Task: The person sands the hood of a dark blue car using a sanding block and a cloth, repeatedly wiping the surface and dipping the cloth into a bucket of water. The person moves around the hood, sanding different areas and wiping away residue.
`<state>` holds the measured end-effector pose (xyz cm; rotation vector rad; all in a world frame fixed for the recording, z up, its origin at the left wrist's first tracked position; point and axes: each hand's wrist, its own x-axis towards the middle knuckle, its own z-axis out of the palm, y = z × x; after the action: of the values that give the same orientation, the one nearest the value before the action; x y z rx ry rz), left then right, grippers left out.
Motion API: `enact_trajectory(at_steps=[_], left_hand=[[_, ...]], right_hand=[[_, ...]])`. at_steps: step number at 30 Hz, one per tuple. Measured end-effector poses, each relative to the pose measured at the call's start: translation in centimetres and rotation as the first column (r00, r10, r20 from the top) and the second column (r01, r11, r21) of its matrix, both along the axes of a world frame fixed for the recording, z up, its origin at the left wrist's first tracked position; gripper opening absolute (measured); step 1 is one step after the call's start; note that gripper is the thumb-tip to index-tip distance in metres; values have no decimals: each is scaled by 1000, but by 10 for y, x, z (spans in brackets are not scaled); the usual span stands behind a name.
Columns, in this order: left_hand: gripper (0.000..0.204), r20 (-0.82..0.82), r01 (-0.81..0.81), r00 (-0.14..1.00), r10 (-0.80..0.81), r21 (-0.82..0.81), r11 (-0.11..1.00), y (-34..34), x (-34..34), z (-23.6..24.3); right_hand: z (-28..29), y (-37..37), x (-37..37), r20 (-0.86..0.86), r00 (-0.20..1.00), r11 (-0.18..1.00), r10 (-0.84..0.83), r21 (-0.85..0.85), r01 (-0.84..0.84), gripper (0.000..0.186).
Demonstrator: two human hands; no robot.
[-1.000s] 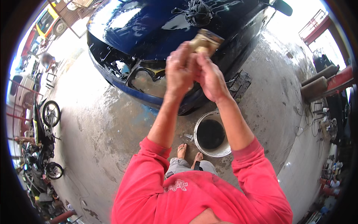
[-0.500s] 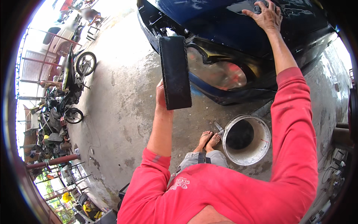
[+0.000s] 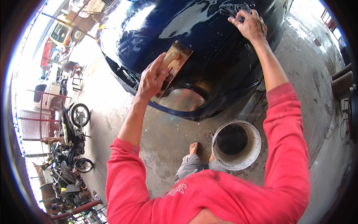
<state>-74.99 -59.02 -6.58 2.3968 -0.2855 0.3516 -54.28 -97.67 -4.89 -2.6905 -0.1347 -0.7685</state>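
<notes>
Across the front of a dark-blue car hood [image 3: 203, 46]: one long brown block [image 3: 175, 64], black face since turned from view, presumably toward the paintwork, contact uncertain, clasped by the left hand [image 3: 152, 76]; one dark crumpled cloth [image 3: 235, 9], on the hood, gripped under the right hand [image 3: 251, 28].

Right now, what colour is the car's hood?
The car's hood is dark blue, with bright shiny patches; the head view shows it best.

Looks like a vehicle workshop: dark-blue car [image 3: 220, 56] beneath the left hand [image 3: 151, 79], motorbike [image 3: 68, 128] well left of that hand, bucket [image 3: 257, 141] on stained concrete floor [image 3: 164, 149] nearer the body.
</notes>
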Motion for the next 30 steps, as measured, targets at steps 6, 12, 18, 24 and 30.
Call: enact_trajectory(at_steps=[6, 12, 18, 24, 30], left_hand=[[43, 207, 59, 974, -92, 159, 986, -86, 145, 42], [44, 275, 214, 928, -252, 162, 963, -69, 140, 21], [46, 233, 298, 916, -326, 147, 943, -33, 80, 12], [39, 289, 253, 903, -318, 239, 938, -90, 201, 31], [45, 275, 532, 752, -599, 283, 798, 4, 81, -3]], right_hand=[[-47, -8, 8, 221, 974, 991, 50, 114, -77, 48], [-61, 4, -32, 313, 945, 972, -92, 234, 17, 56], [-100, 31, -84, 87, 991, 908, -99, 416, 54, 89], [-93, 54, -118, -73, 972, 877, -224, 419, 234, 102], [-117, 82, -202, -331, 939, 793, -93, 545, 271, 109]])
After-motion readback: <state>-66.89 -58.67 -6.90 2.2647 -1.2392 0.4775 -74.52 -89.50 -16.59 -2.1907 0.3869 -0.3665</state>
